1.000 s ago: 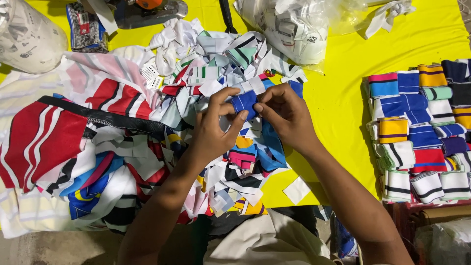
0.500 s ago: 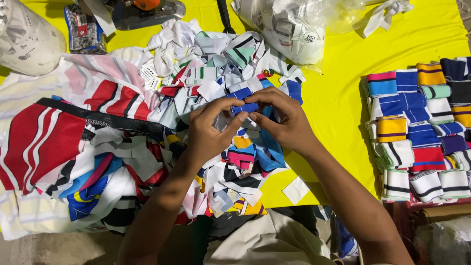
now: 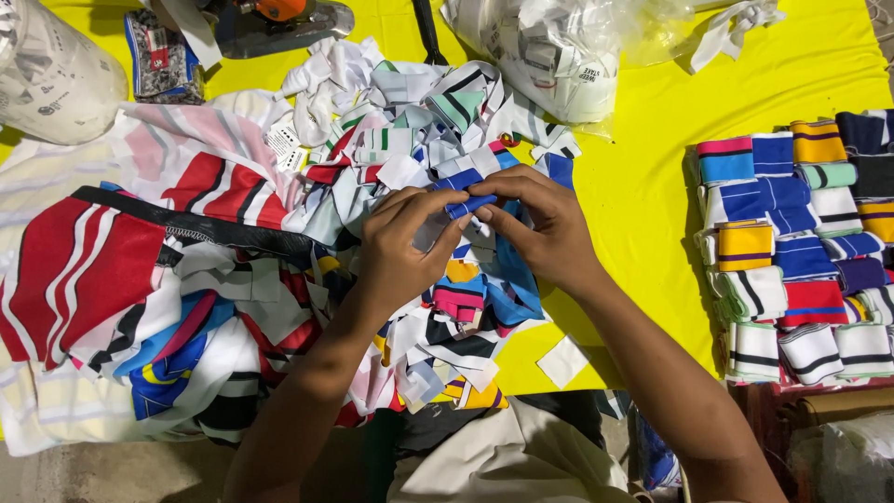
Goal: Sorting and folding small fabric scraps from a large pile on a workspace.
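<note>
Currently, head view, both hands over the scrap heap.
Left hand: closed in a pinch on the blue strip, thumb and fingers at its left end.
Right hand: also pinching the blue strip, at its right end, fingertips meeting the left hand's, so the piece is held between the two.
Blue strip: small folded band of blue cloth, lifted just above the loose pile, mid-table; probably held up off the heap to keep it apart from the other pieces.
Loose pile: mixed striped offcuts, white, red, teal, black, tumbled, unsorted.
Big striped cloth: red, white and black, spread at the left, partly under the pile.
Sorted stack: folded bands in neat rows at the right, well apart from the pile; looks like sorted pieces kept clear of the heap.
Table: yellow cover, bare between pile and stack.
Bag: clear plastic, holds more white pieces, top edge.
White square: single scrap near the right forearm.
</note>
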